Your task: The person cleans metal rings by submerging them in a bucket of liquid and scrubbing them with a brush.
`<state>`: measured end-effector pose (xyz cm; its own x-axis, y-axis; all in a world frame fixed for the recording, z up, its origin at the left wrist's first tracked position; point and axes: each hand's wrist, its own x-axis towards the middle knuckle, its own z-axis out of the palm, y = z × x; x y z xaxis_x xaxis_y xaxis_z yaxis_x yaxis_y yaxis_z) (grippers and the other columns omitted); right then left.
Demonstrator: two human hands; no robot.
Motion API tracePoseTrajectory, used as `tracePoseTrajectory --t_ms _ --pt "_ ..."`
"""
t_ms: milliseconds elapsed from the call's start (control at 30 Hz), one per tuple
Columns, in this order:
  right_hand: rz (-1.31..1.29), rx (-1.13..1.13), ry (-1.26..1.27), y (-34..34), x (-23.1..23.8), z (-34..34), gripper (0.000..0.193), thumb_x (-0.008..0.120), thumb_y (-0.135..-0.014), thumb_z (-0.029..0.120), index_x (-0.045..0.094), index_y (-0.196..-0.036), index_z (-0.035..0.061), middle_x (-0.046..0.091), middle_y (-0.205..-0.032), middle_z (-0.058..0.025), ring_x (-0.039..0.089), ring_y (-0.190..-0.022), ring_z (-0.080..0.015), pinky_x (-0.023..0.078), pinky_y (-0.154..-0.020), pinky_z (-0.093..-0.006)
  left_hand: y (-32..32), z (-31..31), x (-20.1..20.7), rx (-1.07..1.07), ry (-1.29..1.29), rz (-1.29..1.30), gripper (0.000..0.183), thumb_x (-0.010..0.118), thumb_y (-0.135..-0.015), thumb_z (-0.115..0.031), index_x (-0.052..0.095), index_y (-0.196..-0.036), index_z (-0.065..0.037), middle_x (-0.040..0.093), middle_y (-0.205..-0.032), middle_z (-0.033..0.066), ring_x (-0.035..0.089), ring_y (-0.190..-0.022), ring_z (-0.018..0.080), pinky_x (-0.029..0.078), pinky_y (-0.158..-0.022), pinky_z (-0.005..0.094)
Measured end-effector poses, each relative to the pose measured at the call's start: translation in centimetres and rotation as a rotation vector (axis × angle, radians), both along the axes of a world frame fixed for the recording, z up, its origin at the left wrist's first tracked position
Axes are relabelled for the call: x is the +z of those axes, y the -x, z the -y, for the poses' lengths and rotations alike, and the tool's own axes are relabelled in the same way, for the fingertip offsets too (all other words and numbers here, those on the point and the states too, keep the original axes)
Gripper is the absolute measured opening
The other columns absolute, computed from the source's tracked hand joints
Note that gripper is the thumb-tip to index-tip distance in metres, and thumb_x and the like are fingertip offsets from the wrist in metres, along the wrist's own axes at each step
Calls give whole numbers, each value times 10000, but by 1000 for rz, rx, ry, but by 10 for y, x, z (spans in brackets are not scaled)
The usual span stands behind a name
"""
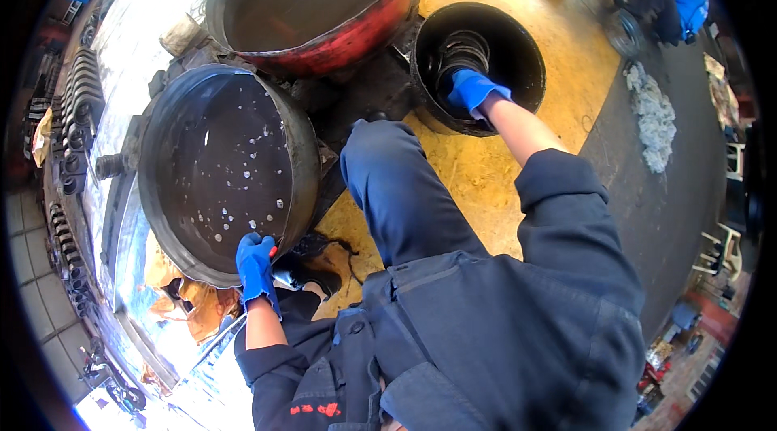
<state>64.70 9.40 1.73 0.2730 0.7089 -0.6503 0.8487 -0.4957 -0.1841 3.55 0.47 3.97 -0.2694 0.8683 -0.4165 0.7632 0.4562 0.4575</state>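
Observation:
My right hand (473, 93), in a blue glove, reaches down into a deep black drum (530, 50). Its fingers are closed at the edge of a dark ribbed round part (464, 49), which looks like stacked rings; the fingertips are partly hidden. In a blue glove too, my left hand (256, 263) is closed at the near rim of a round dark metal basin (303, 164). A small red thing (273, 252) sticks out beside its thumb; the rest is hidden in the glove. Dark liquid (218, 156) with pale bubbles or flecks fills the basin.
A larger red-sided basin (356, 46) with dark liquid stands beyond. Brown crumpled paper (202, 309) lies beside the near basin. Dark coiled parts (81, 99) line the left. Whitish rags (650, 115) lie on the grey floor at right. Another person (680, 2) crouches far right by a tyre (623, 33).

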Motion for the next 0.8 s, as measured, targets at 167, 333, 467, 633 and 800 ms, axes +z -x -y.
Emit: tracePoseTrajectory --t_ms 167,333,467,633,800 --pt "-267 -98 74 -29 43 22 310 723 -875 260 753 -1107 57 746 -990 -114 677 -905 -191 502 -790 -324 0 1 -2 -16 26 42 255 719 -842 -232 678 -897 13 676 -798 143 635 -743 240 513 -729 391" --pt "-562 -346 -281 -48 88 30 258 731 -888 323 764 -999 93 731 -943 -52 670 -897 -194 506 -823 -328 11 7 -10 -20 -135 3 268 715 -855 -257 679 -879 7 700 -826 185 675 -785 320 523 -763 422" --pt "-933 -463 -490 -5 148 2 361 806 -898 326 720 -1178 116 748 -1014 -49 698 -965 -148 523 -798 -270 -3 5 -8 -7 -98 14 238 734 -827 -224 661 -872 -2 635 -764 87 581 -723 193 492 -701 376" --pt "-1184 5 -269 176 186 -81 361 731 -972 262 670 -1235 22 738 -1042 -115 705 -903 -185 557 -719 -281 0 10 23 -9 -131 -74 273 694 -819 -257 677 -898 4 700 -884 233 691 -860 374 522 -794 438" --pt "-1443 302 -91 340 99 -123 227 680 -975 248 759 -955 37 731 -870 -121 685 -811 -205 537 -717 -355 -1 2 23 -4 -82 -119 237 685 -860 -264 688 -909 -32 698 -847 214 697 -820 389 529 -768 454"
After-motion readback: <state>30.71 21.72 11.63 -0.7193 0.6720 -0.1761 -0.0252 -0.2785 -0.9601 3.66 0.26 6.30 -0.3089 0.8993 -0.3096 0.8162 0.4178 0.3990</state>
